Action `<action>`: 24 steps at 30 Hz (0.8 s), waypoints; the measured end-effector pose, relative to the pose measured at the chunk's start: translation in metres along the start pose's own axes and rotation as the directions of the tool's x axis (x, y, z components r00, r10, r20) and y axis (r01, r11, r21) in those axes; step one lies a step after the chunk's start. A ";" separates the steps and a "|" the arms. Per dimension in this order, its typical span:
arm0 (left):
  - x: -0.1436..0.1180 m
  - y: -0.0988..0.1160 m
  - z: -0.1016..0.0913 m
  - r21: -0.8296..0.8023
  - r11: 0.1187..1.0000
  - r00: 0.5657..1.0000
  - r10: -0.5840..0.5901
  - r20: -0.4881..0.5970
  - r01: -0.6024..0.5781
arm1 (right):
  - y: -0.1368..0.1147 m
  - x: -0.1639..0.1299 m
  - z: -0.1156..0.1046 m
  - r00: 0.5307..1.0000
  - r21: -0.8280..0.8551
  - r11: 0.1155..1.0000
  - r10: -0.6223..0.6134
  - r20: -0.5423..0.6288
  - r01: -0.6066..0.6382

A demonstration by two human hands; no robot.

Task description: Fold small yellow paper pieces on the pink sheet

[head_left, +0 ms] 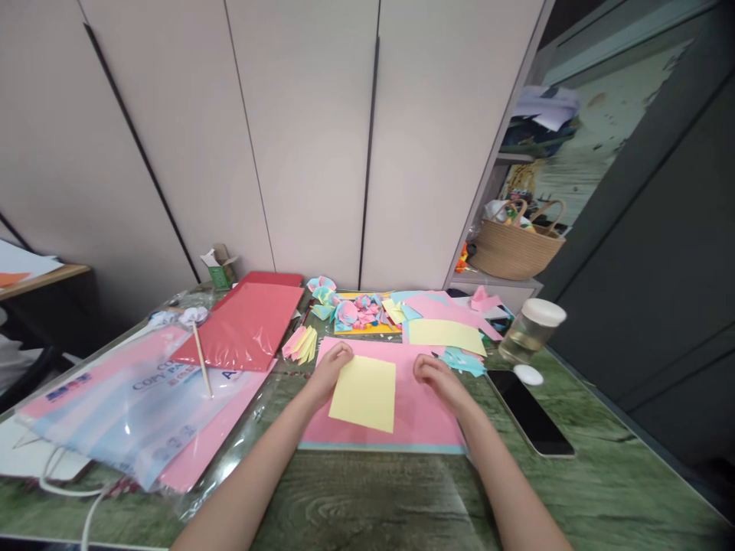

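Yellow sheet of paper is lying over the pink sheet in front of us, left of its middle, with blue paper showing along the near edge beneath. We are pinching the yellow sheet near its far left corner with our left hand; whether its underside is touching the pink sheet all over, we cannot tell. Our right hand is hovering or resting above the pink sheet's right part, fingers curled, well clear of the yellow one; we are seeing nothing in it, but cannot tell how closed it is.

We are judging this paper to be very light, thin and bendable, stiff enough to keep its shape but easily creased or torn. Its face is looking matt, so we are expecting little slipping under dry fingertips. For steadiness, we are favouring a soft pinch at opposite corners or side edges, thumb against fingers, since squeezing hard or pressing mid-sheet is risking a dent, and pulling one corner is inviting a curl.
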State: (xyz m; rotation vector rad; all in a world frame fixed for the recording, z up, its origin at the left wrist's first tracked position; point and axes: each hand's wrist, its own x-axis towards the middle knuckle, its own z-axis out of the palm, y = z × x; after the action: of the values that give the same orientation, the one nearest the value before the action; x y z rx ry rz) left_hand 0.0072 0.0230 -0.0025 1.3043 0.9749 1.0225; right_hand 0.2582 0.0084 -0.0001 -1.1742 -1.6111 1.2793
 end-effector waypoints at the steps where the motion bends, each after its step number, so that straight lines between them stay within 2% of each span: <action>1: 0.000 -0.002 0.001 -0.010 1.000 1.000 -0.015 0.007 0.015 | 0.000 0.000 0.001 1.000 0.017 1.000 0.005 0.002 -0.005; 7: -0.005 -0.010 0.018 -0.005 0.995 0.993 -0.096 0.076 0.096 | -0.006 -0.003 0.022 0.997 0.058 0.997 0.050 0.057 -0.054; 16: -0.009 -0.012 0.029 0.155 0.982 0.978 -0.129 0.162 0.103 | -0.005 -0.004 0.032 0.989 -0.071 0.997 0.038 0.143 -0.028; 21: -0.008 -0.019 0.037 0.228 0.969 0.976 -0.132 0.172 0.091 | -0.008 -0.004 0.042 0.994 -0.138 0.990 0.008 0.107 0.007; 24: -0.008 -0.020 0.037 0.248 0.965 0.977 -0.126 0.170 0.082 | -0.006 -0.002 0.041 0.997 -0.164 0.986 0.021 0.074 -0.008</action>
State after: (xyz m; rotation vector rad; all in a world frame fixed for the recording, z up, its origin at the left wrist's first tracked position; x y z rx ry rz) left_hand 0.0415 0.0051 -0.0217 1.5009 1.0359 0.7040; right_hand 0.2197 -0.0058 -0.0035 -1.2514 -1.7939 1.2326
